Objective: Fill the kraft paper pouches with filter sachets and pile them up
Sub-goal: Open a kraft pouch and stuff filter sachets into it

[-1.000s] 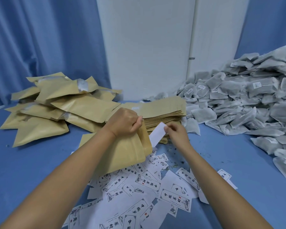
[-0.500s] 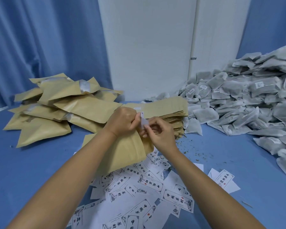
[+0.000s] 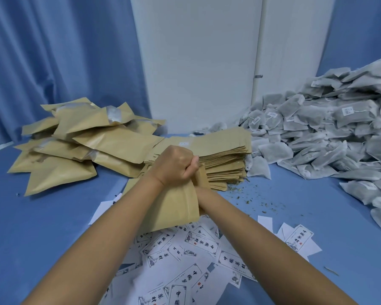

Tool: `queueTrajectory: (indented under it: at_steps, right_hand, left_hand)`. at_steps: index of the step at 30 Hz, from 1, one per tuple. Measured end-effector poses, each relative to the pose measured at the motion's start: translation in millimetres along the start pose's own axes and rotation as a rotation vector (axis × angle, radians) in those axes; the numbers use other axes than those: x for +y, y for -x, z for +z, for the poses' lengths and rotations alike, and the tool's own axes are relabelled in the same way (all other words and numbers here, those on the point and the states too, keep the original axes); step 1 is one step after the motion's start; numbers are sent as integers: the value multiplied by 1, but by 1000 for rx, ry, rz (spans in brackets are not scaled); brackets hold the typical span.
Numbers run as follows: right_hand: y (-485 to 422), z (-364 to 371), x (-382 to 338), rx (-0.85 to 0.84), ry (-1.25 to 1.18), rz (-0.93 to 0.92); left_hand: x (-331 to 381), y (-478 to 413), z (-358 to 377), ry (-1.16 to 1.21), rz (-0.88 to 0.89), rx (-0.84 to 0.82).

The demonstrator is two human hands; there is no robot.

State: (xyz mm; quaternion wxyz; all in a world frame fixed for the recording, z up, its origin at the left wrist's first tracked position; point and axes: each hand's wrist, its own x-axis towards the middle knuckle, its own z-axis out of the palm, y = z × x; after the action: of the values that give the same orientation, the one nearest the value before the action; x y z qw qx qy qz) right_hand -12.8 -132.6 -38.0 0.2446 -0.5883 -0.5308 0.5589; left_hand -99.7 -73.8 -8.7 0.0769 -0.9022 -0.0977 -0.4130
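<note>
My left hand (image 3: 174, 166) grips the open mouth of a kraft pouch (image 3: 174, 208), which it holds tilted above the table's middle. My right wrist (image 3: 207, 197) enters that pouch from the right side, and the hand itself is hidden inside it. Just behind lies a flat stack of empty kraft pouches (image 3: 224, 150). A loose pile of filled pouches (image 3: 86, 146) sits at the left. A big heap of grey filter sachets (image 3: 328, 139) fills the right side.
Several white printed label slips (image 3: 196, 260) are scattered on the blue table (image 3: 53, 216) under my forearms. Dry herb crumbs (image 3: 257, 194) lie right of the empty stack. Blue curtains and a white wall panel close off the back.
My right hand brought a white slip to the pouch mouth, then slid down inside the pouch out of sight. My left hand kept its grip on the mouth.
</note>
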Motion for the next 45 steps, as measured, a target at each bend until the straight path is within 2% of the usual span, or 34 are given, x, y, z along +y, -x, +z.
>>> queueTrajectory:
  at_steps: [1,2,3,4,5,7,8,10,11,13,14,16,19,22,25,28,30,32,33,34,35,37,38,39,41,45]
  right_hand:
    - [8,-3,5,-63,106,-46]
    - [10,-9,8,-20,190,-160]
    - [8,-14,9,175,255,-361]
    - [4,-23,13,400,224,-566]
    - [3,-31,17,609,100,-681]
    - [4,-43,31,876,-139,-705]
    - [7,-45,37,873,-238,-588]
    - [8,-43,41,558,-472,-288]
    - [7,-41,41,417,-632,-247]
    - [7,-40,31,281,-858,-286]
    - [9,-39,23,267,-943,-295]
    - [13,-41,13,244,-1069,-196]
    - [14,-49,15,246,-1122,-123]
    - [9,-53,22,275,-1135,-173]
    - [6,-60,21,266,-1235,-229]
    - [6,-67,18,166,-1512,-360]
    - [5,-74,21,138,-1729,-447]
    - [4,-80,25,135,-1863,-495]
    - [4,-81,29,135,-1908,-509]
    - [3,-81,33,148,-1947,-508]
    - [-1,-81,37,174,-1973,-497]
    - [-6,-79,48,235,-2006,-496]
    - [-9,-79,54,267,-2016,-518]
    - [-13,-81,61,311,-1997,-533]
    - [-19,-92,77,424,-1869,-521]
    - [-20,-101,106,678,-1498,-407]
  left_hand:
    - [-1,1,-1,-13,-3,-2]
    - [-3,1,-2,-17,-11,6]
    - [-6,0,-3,-16,-23,16]
    - [-8,-1,-4,-16,-35,26]
    - [-9,-2,-5,-17,-40,34]
    - [-10,-4,-6,-35,-51,55]
    - [-10,-5,-7,-45,-62,74]
    - [-8,-9,-6,-56,-85,128]
    - [-5,-11,-3,-55,-85,147]
    - [5,-9,10,-54,-39,126]
    - [11,-6,19,-56,2,73]
    - [21,0,35,-42,94,-46]
    - [23,6,38,9,214,-206]
    - [19,3,37,-61,136,-405]
    - [20,-4,30,53,-75,-360]
    - [14,5,36,-123,-26,-110]
    - [15,15,47,-145,-301,68]
    - [19,22,59,15,-790,182]
    - [20,25,64,192,-1055,189]
    - [20,26,67,455,-1289,189]
    - [20,28,70,837,-1454,225]
    - [21,33,79,1641,-1545,386]
    - [21,37,84,1834,-1564,457]
    - [20,41,89,1894,-1578,480]
    - [20,45,95,1811,-1614,480]
    - [16,57,103,1380,-1640,482]
